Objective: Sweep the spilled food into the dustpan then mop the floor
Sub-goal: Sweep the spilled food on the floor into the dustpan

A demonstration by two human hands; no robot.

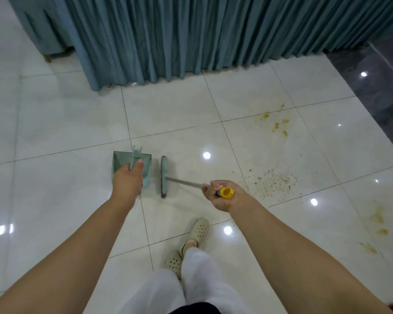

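Observation:
A teal dustpan (120, 160) stands on the white tiled floor, and my left hand (128, 181) grips its upright handle. Just right of it lies the teal broom head (164, 175), bristles on the floor. My right hand (221, 196) holds the broom's metal handle near its yellow end cap. Spilled crumbs (272, 181) are scattered on the tiles to the right of the broom. Yellow smears (278, 125) mark the floor farther back, and more yellow stains (378, 219) lie at the right edge.
A table with a pleated teal skirt (191, 37) fills the back of the view. Dark grey tiles (377, 78) begin at the far right. My feet in pale perforated clogs (199, 230) stand just behind the broom.

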